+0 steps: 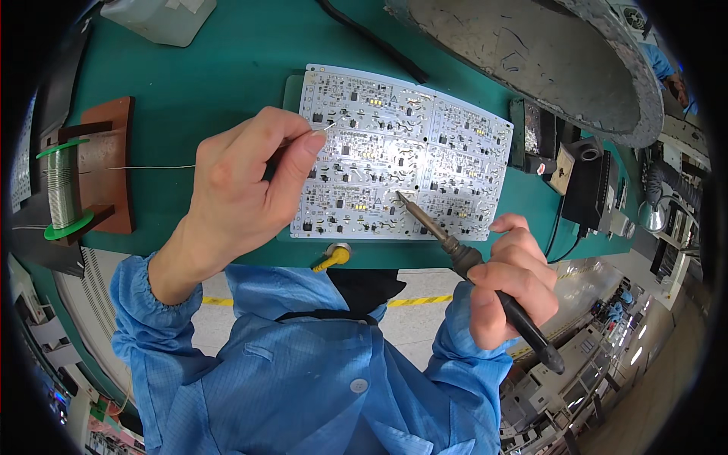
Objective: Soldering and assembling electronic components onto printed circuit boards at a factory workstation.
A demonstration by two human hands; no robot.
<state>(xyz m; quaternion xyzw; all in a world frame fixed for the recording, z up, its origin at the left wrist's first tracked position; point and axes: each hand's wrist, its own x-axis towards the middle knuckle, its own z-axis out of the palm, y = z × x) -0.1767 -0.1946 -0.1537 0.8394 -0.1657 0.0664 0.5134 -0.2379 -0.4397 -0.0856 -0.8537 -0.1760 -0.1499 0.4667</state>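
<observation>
A white circuit board panel (462, 178) with several repeated sections of small parts lies on the green mat. Over its left edge, my left hand (246, 178) pinches thin solder wire (155, 167) between thumb and forefinger, and a short end sticks out above the board. The wire runs left to a solder spool (62, 186) with green flanges on a brown stand (117, 163). My right hand (516, 284) is wrapped round the black handle of a soldering iron (436, 227). The iron's tip is at the board's lower middle; whether it touches cannot be told.
At the back right is a large grey fume hood (546, 68), with a black cable (371, 38) left of it. Black boxes (591, 193) stand on the right. A yellow plug (334, 258) sits at the front edge. A whitish bottle (163, 19) is at the back left.
</observation>
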